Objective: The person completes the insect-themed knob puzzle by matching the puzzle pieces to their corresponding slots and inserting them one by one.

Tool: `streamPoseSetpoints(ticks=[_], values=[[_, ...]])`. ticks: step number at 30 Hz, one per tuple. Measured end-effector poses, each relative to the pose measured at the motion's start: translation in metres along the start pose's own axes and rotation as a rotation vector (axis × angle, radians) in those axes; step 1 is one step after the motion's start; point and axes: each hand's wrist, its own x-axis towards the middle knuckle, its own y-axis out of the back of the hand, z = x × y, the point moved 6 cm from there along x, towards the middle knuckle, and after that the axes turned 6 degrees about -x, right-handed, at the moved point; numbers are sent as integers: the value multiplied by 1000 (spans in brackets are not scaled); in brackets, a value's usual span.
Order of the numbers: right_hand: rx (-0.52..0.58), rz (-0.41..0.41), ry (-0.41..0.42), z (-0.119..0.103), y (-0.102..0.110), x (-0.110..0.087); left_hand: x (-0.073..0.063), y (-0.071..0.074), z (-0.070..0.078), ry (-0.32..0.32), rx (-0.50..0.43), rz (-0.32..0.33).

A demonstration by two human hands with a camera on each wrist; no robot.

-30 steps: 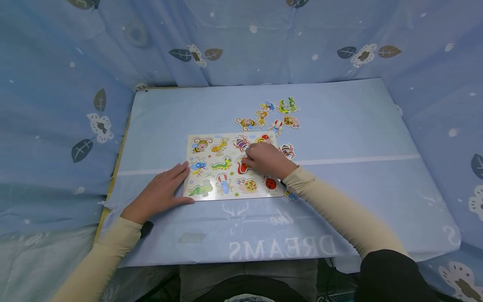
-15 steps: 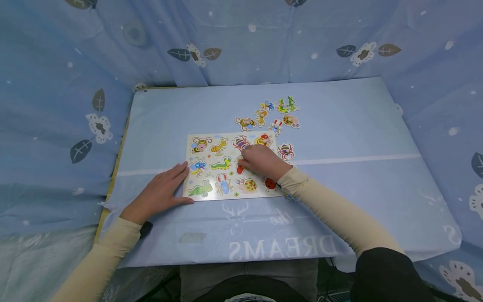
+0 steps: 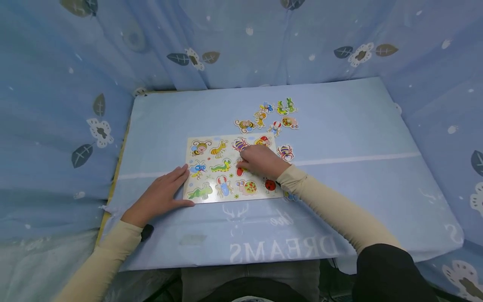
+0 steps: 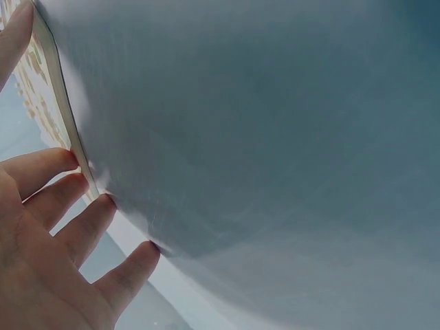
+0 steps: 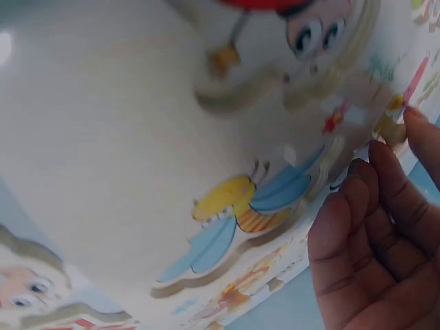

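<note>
A puzzle board (image 3: 205, 178) with printed insects lies flat on the cloth-covered table. My left hand (image 3: 160, 195) rests against its left edge, fingers straight and spread; in the left wrist view the fingertips (image 4: 144, 254) touch the cloth and the board's side. Over the board's middle row, my right hand (image 3: 263, 160) pinches a red puzzle piece (image 3: 240, 170). Thumb and forefinger hold its small wooden knob (image 5: 392, 132) in the right wrist view, the other fingers curled below. Most of that piece is hidden by the hand, so I cannot tell whether it sits fully in its recess.
Several loose insect pieces, among them a bee (image 3: 245, 126) and a snail (image 3: 290, 122), lie behind the board. A spider piece (image 3: 285, 152) lies at its right. Another piece (image 3: 289, 196) shows partly under the right forearm. Patterned curtains (image 3: 249, 50) surround the table.
My right hand has shifted slightly left with the red piece, and less of the piece shows now. The left hand stays at the board's edge. The head view has tilted a little.
</note>
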Motion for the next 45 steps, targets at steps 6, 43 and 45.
streamPoseSetpoints(ticks=[6,43,45], values=[[23,64,-26,10,11,13,-4,-6,0,-6,-2,13],[-51,-61,31,77,30,83,-8,3,1,-51,17,62],[-37,-40,9,79,30,84,-8,4,1,-50,17,62]])
